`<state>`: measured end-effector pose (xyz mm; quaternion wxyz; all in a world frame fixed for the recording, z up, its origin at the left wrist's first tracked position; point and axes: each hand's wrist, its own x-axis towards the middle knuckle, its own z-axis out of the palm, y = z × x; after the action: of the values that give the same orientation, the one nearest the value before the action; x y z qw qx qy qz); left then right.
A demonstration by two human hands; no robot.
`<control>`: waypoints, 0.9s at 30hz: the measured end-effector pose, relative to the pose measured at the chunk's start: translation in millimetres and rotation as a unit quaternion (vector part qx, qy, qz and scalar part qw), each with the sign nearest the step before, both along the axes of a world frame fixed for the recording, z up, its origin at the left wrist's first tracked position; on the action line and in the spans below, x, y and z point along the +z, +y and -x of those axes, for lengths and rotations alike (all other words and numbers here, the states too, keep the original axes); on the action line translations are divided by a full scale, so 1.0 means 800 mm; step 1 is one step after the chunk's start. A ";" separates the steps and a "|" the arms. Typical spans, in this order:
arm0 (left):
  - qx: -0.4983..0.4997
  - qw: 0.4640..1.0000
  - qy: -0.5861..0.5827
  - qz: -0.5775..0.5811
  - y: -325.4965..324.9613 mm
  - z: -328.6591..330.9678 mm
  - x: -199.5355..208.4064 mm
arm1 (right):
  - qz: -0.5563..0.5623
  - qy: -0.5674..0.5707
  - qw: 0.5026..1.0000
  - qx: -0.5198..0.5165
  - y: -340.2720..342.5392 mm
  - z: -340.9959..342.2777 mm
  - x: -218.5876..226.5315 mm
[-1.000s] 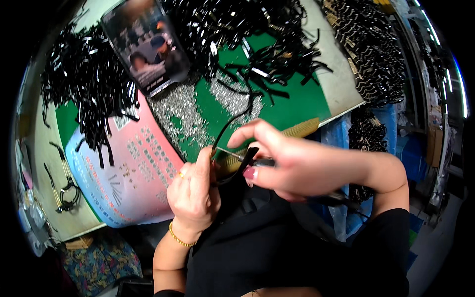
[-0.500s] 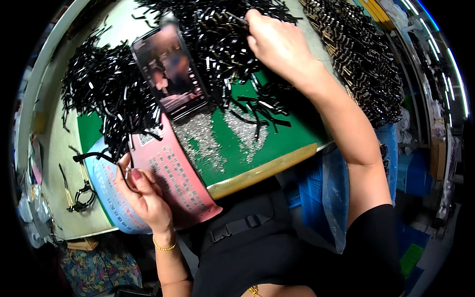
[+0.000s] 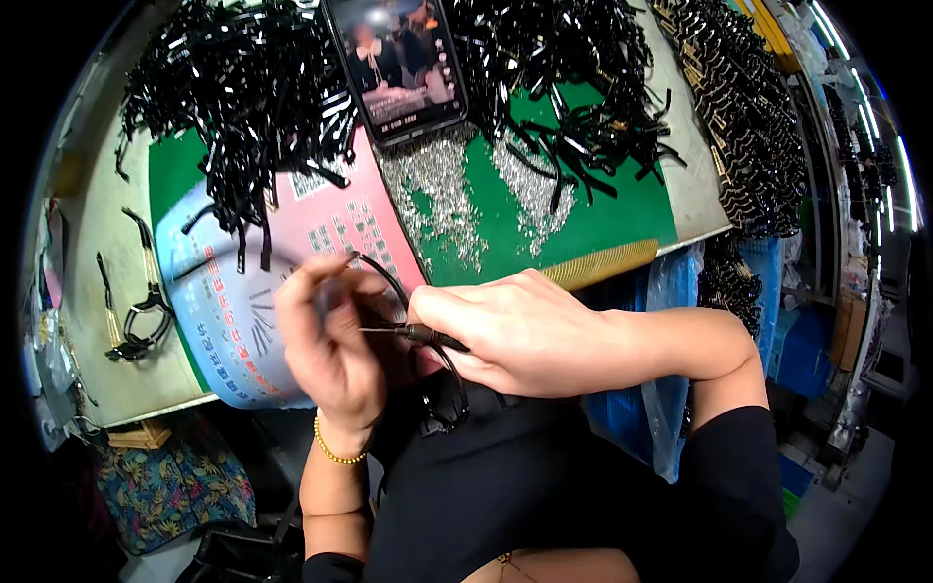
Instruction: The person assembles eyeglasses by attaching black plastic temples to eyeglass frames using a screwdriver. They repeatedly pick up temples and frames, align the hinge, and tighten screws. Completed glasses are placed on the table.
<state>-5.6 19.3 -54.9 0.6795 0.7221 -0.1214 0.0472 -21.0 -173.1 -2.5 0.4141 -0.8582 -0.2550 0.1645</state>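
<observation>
My left hand [image 3: 330,340] pinches a thin curved black plastic piece [image 3: 389,282] that arcs from its fingertips down toward my lap. My right hand [image 3: 515,330] is closed on a slim black-handled tool [image 3: 423,335] whose metal tip points left at the left fingers. Both hands meet just below the table's front edge, above a black frame part [image 3: 442,413] hanging over my dark clothing. Heaps of black plastic strips [image 3: 243,87] lie further back on the table.
A phone [image 3: 398,63] with a lit screen lies at the top centre. Small silvery parts [image 3: 437,194] are scattered on the green mat [image 3: 583,214]. A pink-and-blue printed sheet [image 3: 233,301] lies left. Assembled black pieces [image 3: 131,311] rest far left; rows of black parts [image 3: 748,126] fill the right.
My right hand came back from the far pile of black strips to the table's front edge. My left hand moved right from the printed sheet to meet it.
</observation>
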 end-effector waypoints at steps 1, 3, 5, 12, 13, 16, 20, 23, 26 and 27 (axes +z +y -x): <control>-0.016 0.995 -0.033 -0.097 0.008 -0.002 -0.010 | 0.007 0.007 1.000 0.010 -0.002 0.005 -0.003; -0.013 0.993 0.010 -0.119 0.017 0.007 -0.007 | 0.084 0.012 0.996 -0.018 -0.015 0.015 0.010; -0.021 0.993 0.018 -0.119 0.022 0.004 -0.006 | 0.182 -0.015 0.982 -0.047 -0.034 0.020 0.027; -0.049 0.996 0.024 -0.071 0.005 -0.007 0.006 | 0.323 -0.093 0.940 -0.062 -0.063 0.026 0.021; -0.029 0.997 0.060 0.034 0.002 -0.004 0.001 | 0.327 -0.099 0.938 -0.063 -0.064 0.026 0.019; -0.004 1.000 0.007 0.009 0.020 -0.017 -0.006 | 0.327 -0.118 0.936 -0.060 -0.066 0.023 0.008; 0.060 0.995 0.077 0.034 0.024 -0.016 0.001 | 0.312 -0.112 0.941 -0.071 -0.068 0.023 0.006; 0.076 0.993 0.091 0.028 0.020 -0.021 0.003 | 0.321 -0.102 0.940 -0.065 -0.068 0.021 0.007; 0.061 0.992 0.108 0.034 0.015 -0.032 0.007 | 0.333 -0.091 0.937 -0.057 -0.066 0.018 0.011; 0.058 0.992 0.110 0.030 0.012 -0.036 0.006 | 0.335 -0.087 0.936 -0.056 -0.065 0.018 0.011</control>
<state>23.5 29.0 -49.9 0.7060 0.7081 -0.0029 0.0106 -35.4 -225.2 6.2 0.0873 -0.9711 -0.1715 0.1411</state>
